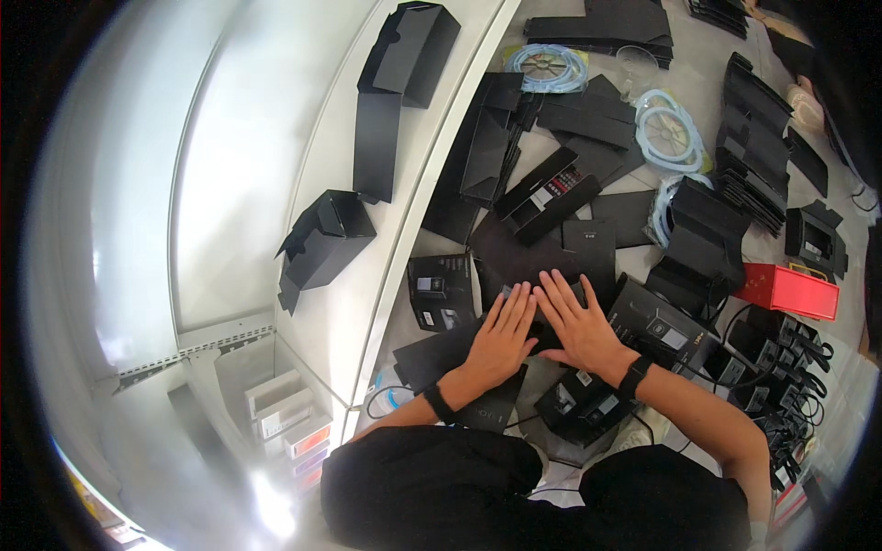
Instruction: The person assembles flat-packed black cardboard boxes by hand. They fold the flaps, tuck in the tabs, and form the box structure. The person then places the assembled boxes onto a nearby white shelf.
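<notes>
My left hand (pixel 501 342) and my right hand (pixel 582 329) lie side by side, fingers stretched out and nearly meeting at the thumbs. Both are pressed flat against black cardboard (pixel 519 262) in front of me; neither grips anything. The palms hide part of that cardboard. Left of my left hand stands a black box with a printed device picture (pixel 441 286). A similar printed box (pixel 654 321) lies right of my right hand. Another black box (pixel 583 402) sits below my wrists. Beyond my fingertips, a long open black box (pixel 547 196) has a printed panel inside.
A white shelf (pixel 322 344) on the left bears two opened black boxes (pixel 409 55) (pixel 335 234). Coiled light-blue cables (pixel 669 133), stacked flat black cartons (pixel 749 138), a red box (pixel 788 292) and several black devices with cords (pixel 776 367) crowd the right. Another person's hand shows at far right.
</notes>
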A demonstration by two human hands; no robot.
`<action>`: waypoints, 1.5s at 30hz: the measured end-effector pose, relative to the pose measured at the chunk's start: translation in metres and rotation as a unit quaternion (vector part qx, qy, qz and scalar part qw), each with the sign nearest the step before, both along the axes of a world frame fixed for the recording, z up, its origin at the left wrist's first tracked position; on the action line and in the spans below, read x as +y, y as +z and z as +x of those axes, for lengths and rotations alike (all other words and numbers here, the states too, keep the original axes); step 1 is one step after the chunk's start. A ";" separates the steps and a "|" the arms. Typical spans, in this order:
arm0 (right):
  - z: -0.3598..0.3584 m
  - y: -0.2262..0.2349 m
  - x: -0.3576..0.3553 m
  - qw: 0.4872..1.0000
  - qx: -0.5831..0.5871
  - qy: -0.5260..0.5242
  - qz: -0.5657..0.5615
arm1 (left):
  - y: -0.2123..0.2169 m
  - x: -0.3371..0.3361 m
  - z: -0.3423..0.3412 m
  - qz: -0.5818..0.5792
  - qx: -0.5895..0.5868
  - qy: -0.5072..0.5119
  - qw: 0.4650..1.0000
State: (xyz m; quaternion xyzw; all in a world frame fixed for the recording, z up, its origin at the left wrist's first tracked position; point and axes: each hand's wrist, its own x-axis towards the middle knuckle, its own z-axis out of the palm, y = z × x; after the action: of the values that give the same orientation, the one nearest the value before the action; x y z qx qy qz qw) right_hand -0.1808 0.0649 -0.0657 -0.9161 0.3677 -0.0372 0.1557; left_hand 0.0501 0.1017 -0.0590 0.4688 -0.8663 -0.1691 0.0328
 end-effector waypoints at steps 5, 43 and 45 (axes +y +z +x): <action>0.003 0.006 -0.003 1.000 0.017 0.008 0.007 | 0.083 0.030 0.045 0.047 -0.076 0.073 0.993; -0.025 0.007 -0.007 0.989 -0.081 -0.018 0.120 | 0.017 -0.005 0.027 0.012 0.295 0.156 0.943; -0.013 0.012 -0.002 0.996 -0.060 -0.007 0.062 | 0.009 -0.005 0.032 0.042 0.332 0.235 0.913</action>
State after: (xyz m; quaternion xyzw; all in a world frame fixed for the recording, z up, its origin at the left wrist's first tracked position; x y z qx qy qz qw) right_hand -0.1937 0.0630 -0.0536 -0.8980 0.3661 -0.0702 0.2340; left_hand 0.0824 0.0964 -0.0499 0.5765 -0.6626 -0.3389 0.3373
